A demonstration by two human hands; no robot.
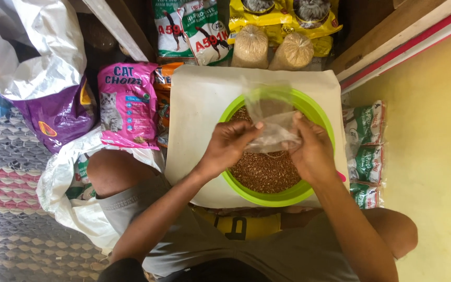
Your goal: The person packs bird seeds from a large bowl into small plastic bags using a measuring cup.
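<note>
Clear plastic bag pinched at both sides by left hand and right hand, fingers pressed together, over green bowl of brown pellets; pink feed pack left.

Light: bright, even daylight; you get no hard-edged shadows anywhere.
Shadows: soft and faint under your hands inside the green bowl; deepest dark sits in the gap at the top left.
Glare: the white plastic sack at the top left nears blow-out; the clear bag shows a mild sheen.
Focus: centre fairly sharp; fine grain texture smeared by compression.
Edges: wide-angle stretch at your knees and the woven mat.
</note>
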